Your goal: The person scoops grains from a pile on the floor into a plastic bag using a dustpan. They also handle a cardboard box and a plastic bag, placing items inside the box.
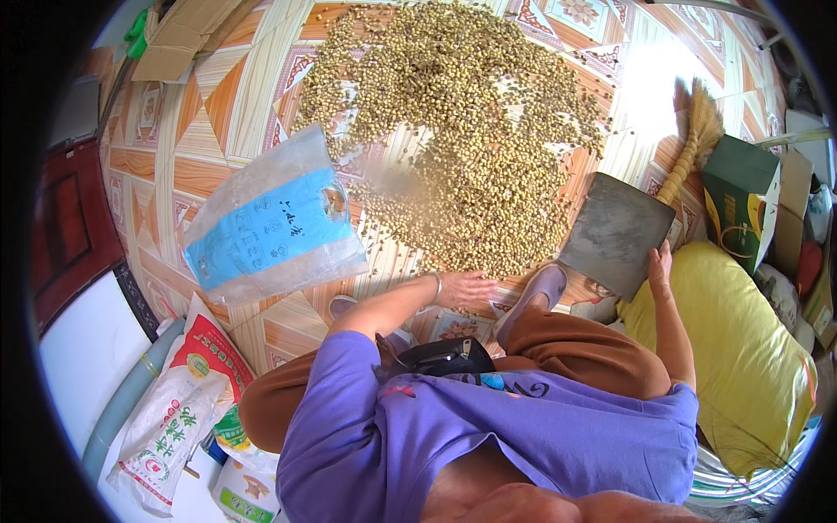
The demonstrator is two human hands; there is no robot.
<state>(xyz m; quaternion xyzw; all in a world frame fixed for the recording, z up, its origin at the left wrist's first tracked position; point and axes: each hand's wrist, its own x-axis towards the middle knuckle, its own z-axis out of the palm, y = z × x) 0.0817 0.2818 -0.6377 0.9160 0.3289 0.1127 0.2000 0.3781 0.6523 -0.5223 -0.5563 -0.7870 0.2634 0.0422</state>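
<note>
A wide spread of small yellowish seeds or dried pods covers the patterned floor in front of me, mixed with darker bits. At its near edge my left hand reaches across, palm down, fingers extended, wearing a bracelet. It grips nothing; whether the fingertips touch the nearest seeds is hard to tell. My right hand holds the right edge of a flat, dark grey square board. This board is tilted beside the right rim of the seeds, close to my right shoe.
Left of the seeds lies a clear plastic bag with a blue band. A straw broom, a green box and a full yellow sack stand at right. Printed bags lean at lower left. Cardboard sits at upper left.
</note>
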